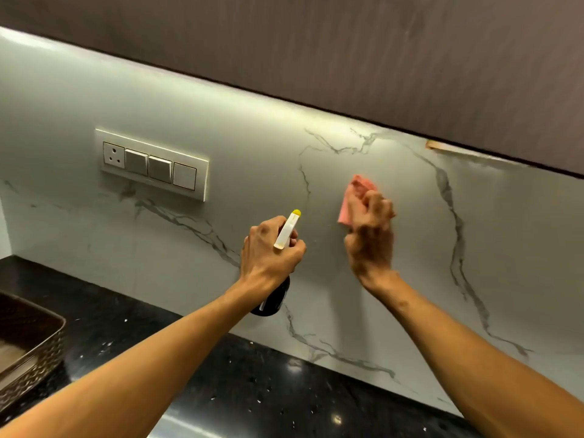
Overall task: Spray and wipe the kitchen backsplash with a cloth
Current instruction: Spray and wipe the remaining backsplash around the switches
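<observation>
A crumpled pink cloth (354, 200) is pressed to the white veined marble backsplash (410, 263) by the right hand (371, 238), fingers curled around it. A dark spray bottle with a white, yellow-tipped nozzle (286, 235) is gripped by the left hand (271, 251). Wiping appears underway; a fresh spray is probably needed next.

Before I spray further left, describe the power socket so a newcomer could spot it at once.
On the white, grey-veined backsplash under the dark cabinet, a cream switch plate sits left of the left hand gripping the spray bottle. The socket is at the plate's left end. It alone has three round pin holes; the three panels to its right are plain flat squares.
</observation>
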